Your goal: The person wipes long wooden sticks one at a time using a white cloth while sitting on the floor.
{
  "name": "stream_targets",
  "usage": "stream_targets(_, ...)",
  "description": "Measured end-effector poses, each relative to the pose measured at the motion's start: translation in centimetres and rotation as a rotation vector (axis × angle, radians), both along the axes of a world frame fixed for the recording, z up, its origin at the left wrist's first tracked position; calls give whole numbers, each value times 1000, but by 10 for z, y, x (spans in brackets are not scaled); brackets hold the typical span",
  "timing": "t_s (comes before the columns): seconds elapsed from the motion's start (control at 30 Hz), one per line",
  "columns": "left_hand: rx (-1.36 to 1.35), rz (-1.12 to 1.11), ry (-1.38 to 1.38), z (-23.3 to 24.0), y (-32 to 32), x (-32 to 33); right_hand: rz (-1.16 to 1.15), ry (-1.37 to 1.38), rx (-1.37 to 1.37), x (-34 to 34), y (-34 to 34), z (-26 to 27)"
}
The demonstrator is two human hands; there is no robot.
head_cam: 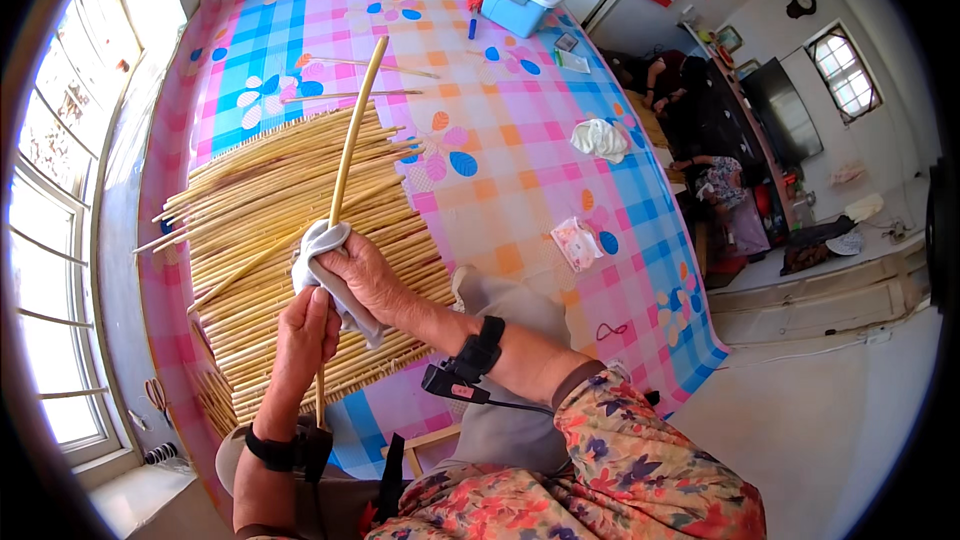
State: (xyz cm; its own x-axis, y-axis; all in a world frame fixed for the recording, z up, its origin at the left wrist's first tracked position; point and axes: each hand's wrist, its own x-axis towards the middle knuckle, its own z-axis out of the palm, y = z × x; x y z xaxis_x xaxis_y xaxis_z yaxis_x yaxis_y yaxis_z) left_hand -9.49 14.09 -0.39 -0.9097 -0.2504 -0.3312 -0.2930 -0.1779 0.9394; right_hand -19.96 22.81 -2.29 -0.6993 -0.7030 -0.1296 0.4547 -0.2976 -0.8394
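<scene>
A long yellowish reed stalk point(351, 139) is held up lengthwise before me, its far end slightly bent. My right hand point(365, 276) grips a pale grey cloth point(324, 246) wrapped around the stalk. Just below, my left hand point(306, 326) is closed on the stalk's lower part, beside the cloth's hanging end. Under both hands lies a mat of reed stalks point(292, 165), tied in rows with cord along its edges. Several loose stalks rest across it, some jutting past its left side.
The mat lies on a checked, flowered sheet point(517, 187). A blue lidded box point(516, 7), a white cloth point(600, 140) and a tissue pack point(576, 243) sit on it. Scissors point(156, 394) and a thread spool point(160, 454) lie by the window. Two people point(721, 178) are at the right.
</scene>
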Motion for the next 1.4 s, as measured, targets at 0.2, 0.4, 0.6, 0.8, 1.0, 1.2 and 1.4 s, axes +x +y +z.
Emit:
stream_targets(0.2,120,-2,-12,-7,9,7,-230,38,13,-28,-2,8)
stream_targets(0.4,28,-130,-66,-1,16,21,-498,48,-74,-80,28,19)
stream_targets(0.6,-316,-223,-79,-14,-8,34,-670,39,-161,-123,68,25)
stream_targets(0.8,-171,-44,-1,-11,-35,43,-726,-149,-271,-134,92,37)
stream_targets(1.0,-80,46,146,3,-18,25,-291,-194,-165,-85,50,29)
stream_targets(1.2,1,-142,66,14,2,3,11,63,20,-12,13,30)
stream_targets(1.4,39,-140,-53,0,11,-2,-40,16,-65,2,2,11)
